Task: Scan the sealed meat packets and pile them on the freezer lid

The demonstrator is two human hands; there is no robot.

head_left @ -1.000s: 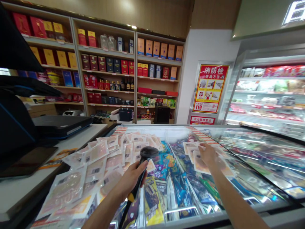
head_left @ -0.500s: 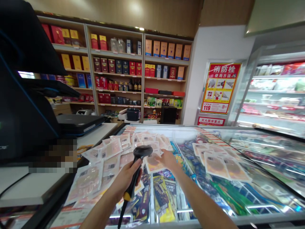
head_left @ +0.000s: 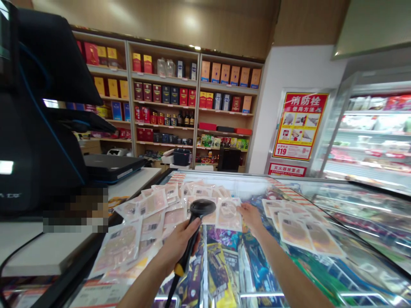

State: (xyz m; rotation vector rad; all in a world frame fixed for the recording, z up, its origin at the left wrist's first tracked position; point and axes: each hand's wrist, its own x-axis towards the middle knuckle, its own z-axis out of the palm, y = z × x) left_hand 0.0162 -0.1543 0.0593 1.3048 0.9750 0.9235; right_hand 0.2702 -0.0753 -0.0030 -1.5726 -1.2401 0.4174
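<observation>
My left hand (head_left: 184,240) is wrapped round the handle of a black barcode scanner (head_left: 203,207), its cable running down toward me. Just right of the scanner head, my right hand (head_left: 252,217) pinches the right edge of a flat clear packet (head_left: 229,214) with a pale round item inside. Similar packets (head_left: 153,202) lie spread and overlapping on the left part of the glass freezer lid (head_left: 247,185). A smaller group of packets (head_left: 293,226) lies to the right of my right hand.
Under the glass are coloured ice-cream wrappers (head_left: 218,269). At the left stands a black checkout terminal (head_left: 41,141) on a white counter (head_left: 28,252). Behind are shelves of boxes (head_left: 165,94), a red fire-hydrant sign (head_left: 300,126) and a lit display fridge (head_left: 369,132).
My right hand has moved right with a packet, lifting it clear of the overlapping ones. The scanner stays in my left hand. The whole view has shifted slightly.
</observation>
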